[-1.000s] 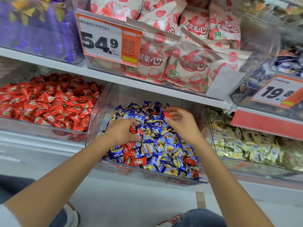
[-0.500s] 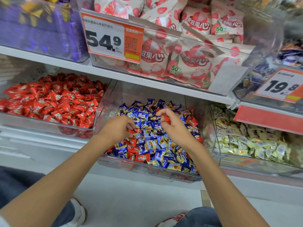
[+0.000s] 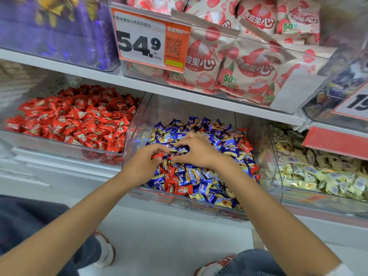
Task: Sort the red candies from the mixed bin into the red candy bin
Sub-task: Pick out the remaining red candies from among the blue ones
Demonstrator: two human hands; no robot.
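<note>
I see the left hand [image 3: 144, 165] pinching a red wrapped candy [image 3: 157, 155] in the clear plastic mixed bin [image 3: 139, 126], while the right hand [image 3: 199, 151] has curled fingers and I cannot tell its hold.

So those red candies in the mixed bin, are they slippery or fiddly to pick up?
Probably light and easy to pinch: the left hand grips a red candy between its fingertips. Its glossy wrapper looks slick, so it might slip free. The mixed bin is heaped loosely, so neighbours would likely shift when one is pulled out.
</note>
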